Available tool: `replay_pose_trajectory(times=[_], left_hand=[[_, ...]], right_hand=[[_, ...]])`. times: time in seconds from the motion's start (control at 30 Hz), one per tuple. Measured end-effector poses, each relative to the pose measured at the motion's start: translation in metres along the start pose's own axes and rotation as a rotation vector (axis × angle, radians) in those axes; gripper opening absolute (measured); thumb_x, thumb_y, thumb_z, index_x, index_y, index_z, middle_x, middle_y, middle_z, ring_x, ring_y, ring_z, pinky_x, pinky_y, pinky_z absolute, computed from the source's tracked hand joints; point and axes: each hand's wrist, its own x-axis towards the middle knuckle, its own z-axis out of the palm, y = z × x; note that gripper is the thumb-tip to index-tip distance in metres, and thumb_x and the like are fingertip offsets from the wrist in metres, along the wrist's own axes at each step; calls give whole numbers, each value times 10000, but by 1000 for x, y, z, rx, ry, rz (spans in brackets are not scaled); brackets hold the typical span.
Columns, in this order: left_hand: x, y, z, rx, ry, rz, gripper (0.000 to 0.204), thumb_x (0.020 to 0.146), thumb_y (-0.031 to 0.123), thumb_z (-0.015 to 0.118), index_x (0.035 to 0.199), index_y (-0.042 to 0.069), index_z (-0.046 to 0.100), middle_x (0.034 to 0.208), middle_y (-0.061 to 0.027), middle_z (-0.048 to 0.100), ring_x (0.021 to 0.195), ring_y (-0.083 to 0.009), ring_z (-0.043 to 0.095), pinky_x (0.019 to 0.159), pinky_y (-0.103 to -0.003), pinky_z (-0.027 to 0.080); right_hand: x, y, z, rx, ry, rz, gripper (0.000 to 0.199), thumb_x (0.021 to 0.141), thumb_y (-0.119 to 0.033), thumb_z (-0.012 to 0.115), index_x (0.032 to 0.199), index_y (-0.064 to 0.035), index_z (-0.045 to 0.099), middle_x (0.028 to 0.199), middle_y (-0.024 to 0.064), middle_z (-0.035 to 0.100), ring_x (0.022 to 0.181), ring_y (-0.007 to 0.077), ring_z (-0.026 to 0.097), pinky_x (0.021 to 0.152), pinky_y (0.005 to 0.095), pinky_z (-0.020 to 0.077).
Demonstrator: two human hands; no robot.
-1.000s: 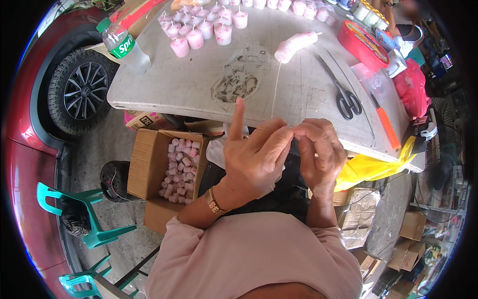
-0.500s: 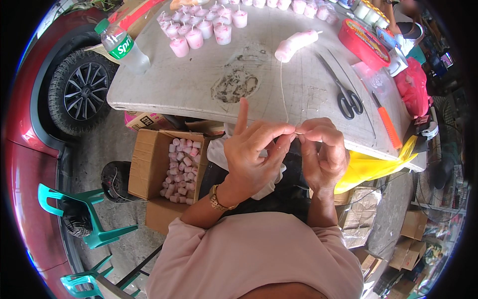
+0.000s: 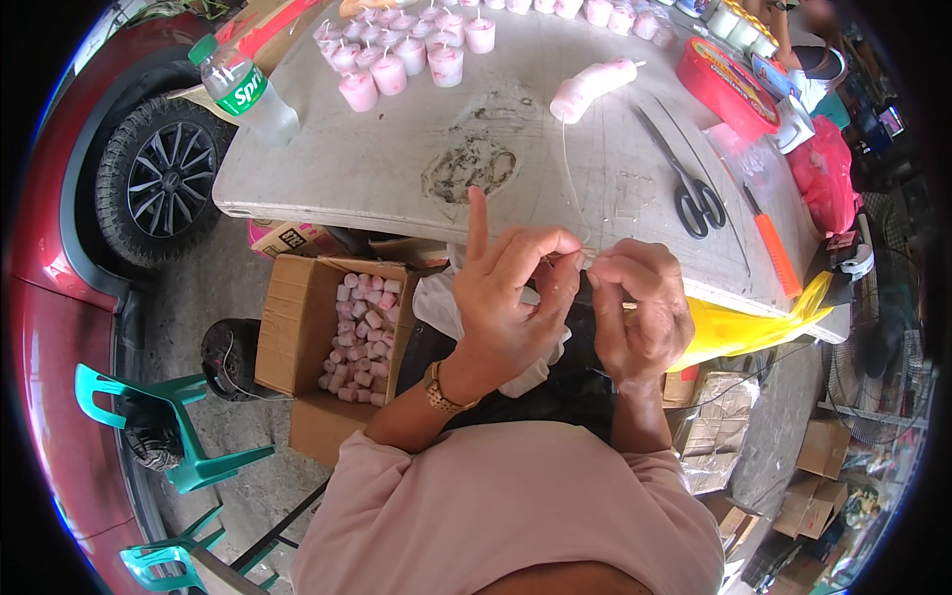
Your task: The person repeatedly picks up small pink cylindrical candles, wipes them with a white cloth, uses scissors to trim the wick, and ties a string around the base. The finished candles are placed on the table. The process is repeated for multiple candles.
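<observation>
My left hand [image 3: 516, 293] is raised over the near table edge, thumb and forefinger pinched together, one finger pointing up. Close beside it, fingertips nearly meeting, my right hand [image 3: 643, 312] pinches too. A thin white wick string [image 3: 567, 169] runs down to these fingertips from a string of pink-and-white candles [image 3: 592, 89] lying end to end on the table. Its end is too fine to make out between the fingers. Several short pink candles [image 3: 407, 64] with upright wicks stand at the far left of the table.
Black-handled scissors [image 3: 689, 188] and an orange-handled blade [image 3: 773, 248] lie on the table [image 3: 337, 169], right side. A red tub [image 3: 729, 87] stands behind them, a plastic bottle [image 3: 248, 94] far left. Below left, a cardboard box [image 3: 283, 327] holds many wickless pink candles. A yellow bag [image 3: 739, 332] hangs at right.
My fingertips have drawn slightly apart, the left hand bending its forefinger more. The wick string has gone slacker and curves near my hands.
</observation>
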Motion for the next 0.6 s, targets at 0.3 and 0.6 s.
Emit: replay_pose_trajectory(times=[0.3, 0.6], left_hand=[[-8, 5, -4, -287, -50, -280, 59, 855, 13, 688, 909, 28, 671, 798, -12, 685, 573, -75, 610, 1149, -455, 260], [-2, 16, -19, -530, -200, -543, 105, 889, 62, 687, 965, -6, 713, 801, -6, 691, 576, -52, 602, 861, -219, 467]], right_hand=[[-1, 0, 4, -118, -23, -45, 281, 755, 135, 694, 985, -13, 626, 922, 118, 636, 762, 243, 667, 624, 317, 546], [-2, 12, 6, -189, 25, -253, 328, 700, 84, 737, 989, -12, 615, 930, 115, 624, 781, 256, 633, 629, 330, 530]])
